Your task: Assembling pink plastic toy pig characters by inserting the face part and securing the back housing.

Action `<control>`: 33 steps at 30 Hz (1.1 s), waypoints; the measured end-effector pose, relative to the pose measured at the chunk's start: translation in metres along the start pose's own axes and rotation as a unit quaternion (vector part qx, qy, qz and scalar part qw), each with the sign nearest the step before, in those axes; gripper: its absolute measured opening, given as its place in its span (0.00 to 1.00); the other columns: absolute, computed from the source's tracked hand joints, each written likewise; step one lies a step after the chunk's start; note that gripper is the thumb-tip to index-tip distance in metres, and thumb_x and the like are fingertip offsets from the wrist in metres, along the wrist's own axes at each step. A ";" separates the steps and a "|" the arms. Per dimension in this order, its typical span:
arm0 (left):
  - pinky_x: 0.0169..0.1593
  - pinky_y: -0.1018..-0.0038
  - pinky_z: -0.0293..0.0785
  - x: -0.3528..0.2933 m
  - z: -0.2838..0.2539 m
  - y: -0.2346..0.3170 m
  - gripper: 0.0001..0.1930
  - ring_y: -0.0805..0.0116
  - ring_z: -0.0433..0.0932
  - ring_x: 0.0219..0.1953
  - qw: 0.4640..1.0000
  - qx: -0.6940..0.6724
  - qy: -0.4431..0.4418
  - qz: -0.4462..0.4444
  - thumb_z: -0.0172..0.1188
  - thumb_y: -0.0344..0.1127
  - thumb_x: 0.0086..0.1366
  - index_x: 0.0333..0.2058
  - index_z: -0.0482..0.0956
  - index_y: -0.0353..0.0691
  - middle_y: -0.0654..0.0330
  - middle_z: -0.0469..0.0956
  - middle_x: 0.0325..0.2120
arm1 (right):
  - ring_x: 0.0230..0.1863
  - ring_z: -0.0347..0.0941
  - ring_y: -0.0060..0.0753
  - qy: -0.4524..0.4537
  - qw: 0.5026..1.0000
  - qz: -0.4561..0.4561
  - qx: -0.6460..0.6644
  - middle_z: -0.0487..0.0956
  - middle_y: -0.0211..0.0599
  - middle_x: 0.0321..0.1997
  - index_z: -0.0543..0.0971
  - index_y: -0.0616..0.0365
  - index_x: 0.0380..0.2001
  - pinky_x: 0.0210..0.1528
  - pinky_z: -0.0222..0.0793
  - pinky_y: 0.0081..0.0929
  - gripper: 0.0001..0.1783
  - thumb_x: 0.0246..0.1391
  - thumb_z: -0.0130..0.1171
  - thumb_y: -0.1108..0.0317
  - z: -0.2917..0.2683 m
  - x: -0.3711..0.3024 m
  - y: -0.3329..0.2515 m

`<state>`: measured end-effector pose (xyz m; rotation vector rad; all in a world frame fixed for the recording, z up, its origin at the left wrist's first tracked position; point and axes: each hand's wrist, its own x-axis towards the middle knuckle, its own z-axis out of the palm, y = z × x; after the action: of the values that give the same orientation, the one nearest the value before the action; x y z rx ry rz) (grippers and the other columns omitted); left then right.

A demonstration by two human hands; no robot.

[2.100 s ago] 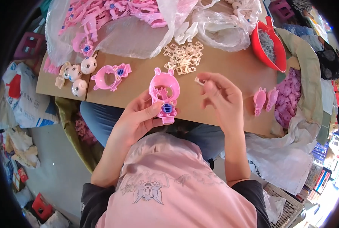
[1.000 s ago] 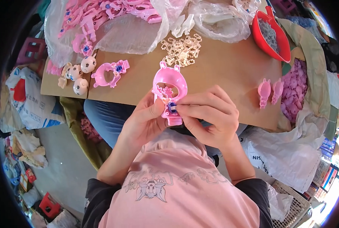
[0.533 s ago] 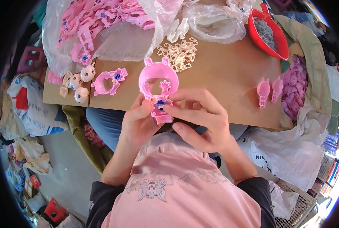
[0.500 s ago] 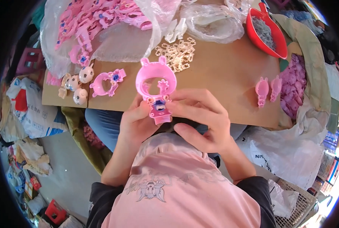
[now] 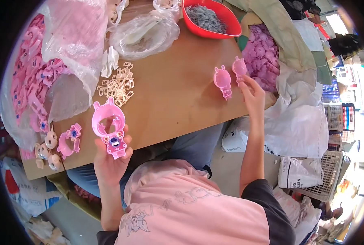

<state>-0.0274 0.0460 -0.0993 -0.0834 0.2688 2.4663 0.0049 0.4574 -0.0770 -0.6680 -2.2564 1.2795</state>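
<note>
My left hand (image 5: 109,165) is closed around the lower part of a pink plastic toy frame (image 5: 115,150), held upright just over the table's near edge. The frame has a ring with two small ears on top and a body with a dark blue patch. Stretched out to the right, my right hand (image 5: 255,97) has its thumb and finger at the lower end of a small pink eared shell (image 5: 239,66). Beside that shell lies a second, similar pink shell (image 5: 222,77). Both rest near the table's right side.
Small cream clips (image 5: 120,83) lie in a heap. At left, a plastic bag (image 5: 74,36) covers many pink parts, near another pink frame (image 5: 63,147) and several cream animal heads (image 5: 50,139). A red scoop (image 5: 233,25) holds grey pieces. Pink shells (image 5: 261,55) fill a sack at right.
My right hand has left the pink frame and reached right to the small shell. My left hand keeps hold of the frame. The view has swung to the right.
</note>
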 end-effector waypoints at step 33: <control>0.52 0.63 0.69 -0.020 0.018 0.023 0.39 0.60 0.72 0.47 0.992 0.102 0.038 0.064 0.68 0.34 0.51 0.59 0.57 0.44 0.54 0.68 0.49 | 0.45 0.75 0.37 -0.512 0.534 -0.308 -0.598 0.79 0.34 0.46 0.78 0.46 0.46 0.43 0.70 0.34 0.29 0.32 0.61 0.73 0.307 0.270 -0.155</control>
<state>-0.0262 0.0199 -0.0750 -0.0738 0.5731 2.5509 -0.4184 0.3527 -0.0432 0.8794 -3.5689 -0.7403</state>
